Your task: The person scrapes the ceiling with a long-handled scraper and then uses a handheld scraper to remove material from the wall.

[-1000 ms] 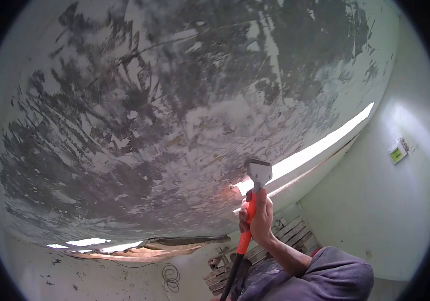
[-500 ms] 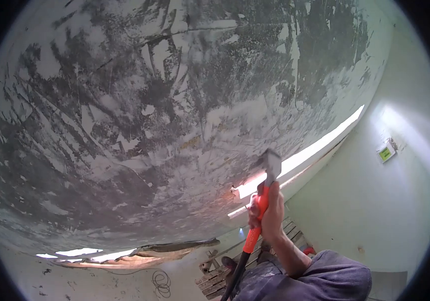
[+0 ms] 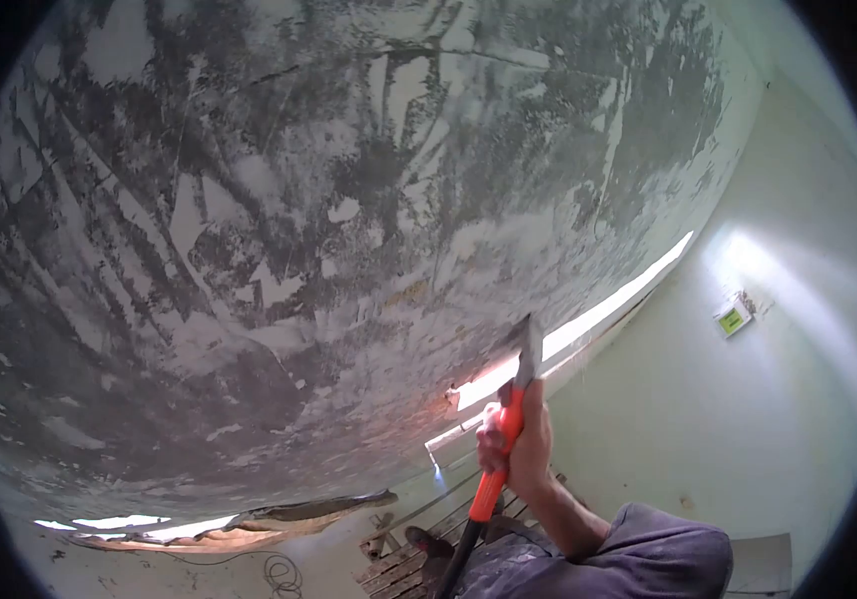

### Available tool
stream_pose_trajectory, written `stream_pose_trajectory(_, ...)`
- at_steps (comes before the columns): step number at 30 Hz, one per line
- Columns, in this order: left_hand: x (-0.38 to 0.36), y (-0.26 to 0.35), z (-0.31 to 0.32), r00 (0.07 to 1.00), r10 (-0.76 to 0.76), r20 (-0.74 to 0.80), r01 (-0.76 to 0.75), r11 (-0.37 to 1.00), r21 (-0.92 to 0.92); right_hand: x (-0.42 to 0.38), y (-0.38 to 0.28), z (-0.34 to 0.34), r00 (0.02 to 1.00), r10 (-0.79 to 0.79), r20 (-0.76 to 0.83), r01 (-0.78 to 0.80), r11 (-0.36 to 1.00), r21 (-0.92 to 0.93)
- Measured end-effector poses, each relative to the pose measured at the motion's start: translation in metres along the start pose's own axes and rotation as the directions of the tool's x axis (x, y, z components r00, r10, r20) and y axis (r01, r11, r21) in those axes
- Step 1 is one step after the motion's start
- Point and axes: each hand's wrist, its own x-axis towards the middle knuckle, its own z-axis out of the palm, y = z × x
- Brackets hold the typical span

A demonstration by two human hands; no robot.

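My right hand (image 3: 523, 439) is wrapped around the orange grip of a long-handled scraper (image 3: 489, 496), just below its metal head. The tool's black shaft runs down to the bottom edge of the view. Its flat blade (image 3: 528, 351) points up, its tip overlapping the patchy grey and white ceiling surface (image 3: 348, 260). A bright strip of light (image 3: 608, 317) lies directly behind the blade. From the lower right, a dark, dusty sleeve (image 3: 648, 549) leads to this hand. My left hand is out of view.
Below stands a slatted wooden platform (image 3: 403, 574), with a shoe (image 3: 430, 542) over it. The pale right wall (image 3: 638, 429) carries a small box with a green label (image 3: 733, 317). At lower left, torn brown material (image 3: 269, 521) edges a bright opening, above a coiled cable (image 3: 283, 574).
The view has shifted, so the wall box and light strip appear farther left. My right hand and the scraper sit slightly lower and left, and the blade is turned more edge-on.
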Motion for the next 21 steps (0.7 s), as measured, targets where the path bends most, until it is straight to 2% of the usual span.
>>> stream_pose_trajectory(1,0.004,0.0,0.003,1.0,0.008,0.003,-0.008,1.0,-0.004,0.0,0.003,-0.001,0.999,0.025,0.024,-0.025,1.0,-0.017)
stream_pose_trajectory(2,-0.001,-0.002,0.008,1.0,-0.002,0.01,0.002,1.0,-0.011,0.002,-0.004,-0.001,0.992,0.109,-0.068,-0.108,0.994,0.023)
stream_pose_trajectory(5,-0.028,-0.007,0.031,0.998,-0.061,0.011,0.061,0.997,-0.048,0.021,-0.026,-0.005,0.999,-0.03,0.039,0.026,0.996,0.088)
stream_pose_trajectory(6,-0.03,-0.009,0.034,0.998,-0.065,0.006,0.065,0.997,-0.049,0.016,-0.02,-0.004,0.999,-0.018,0.043,0.014,0.997,0.078)
stream_pose_trajectory(8,-0.028,-0.011,0.041,0.998,-0.058,0.0,0.058,0.997,-0.05,0.004,-0.005,-0.001,0.976,0.18,-0.123,-0.171,0.982,0.081)
stream_pose_trajectory(9,-0.028,-0.012,0.043,0.998,-0.058,0.002,0.058,0.997,-0.049,0.006,-0.007,-0.002,0.974,0.185,-0.128,-0.176,0.982,0.072)
stream_pose_trajectory(11,-0.049,-0.016,0.048,0.995,-0.095,0.019,0.096,0.994,-0.046,0.003,-0.01,-0.005,0.993,0.121,-0.005,-0.121,0.993,0.017)
stream_pose_trajectory(13,-0.073,-0.018,0.057,0.99,-0.139,0.021,0.14,0.989,-0.052,0.014,-0.026,-0.01,0.996,0.078,0.045,-0.084,0.985,0.147)
stream_pose_trajectory(15,-0.095,-0.021,0.06,0.985,-0.171,0.017,0.172,0.984,-0.047,0.015,-0.028,-0.01,0.995,0.06,0.076,-0.072,0.984,0.165)
stream_pose_trajectory(17,-0.102,-0.021,0.068,0.984,-0.178,0.006,0.178,0.983,-0.044,-0.001,-0.013,0.002,0.965,0.251,-0.08,-0.24,0.963,0.122)
stream_pose_trajectory(18,-0.106,-0.023,0.067,0.984,-0.18,0.006,0.18,0.983,-0.033,-0.004,-0.009,-0.002,0.984,0.169,0.063,-0.168,0.985,-0.025)
stream_pose_trajectory(21,-0.129,-0.03,0.067,0.98,-0.201,0.001,0.201,0.98,-0.014,-0.001,-0.018,-0.005,0.987,0.14,0.077,-0.139,0.99,-0.019)
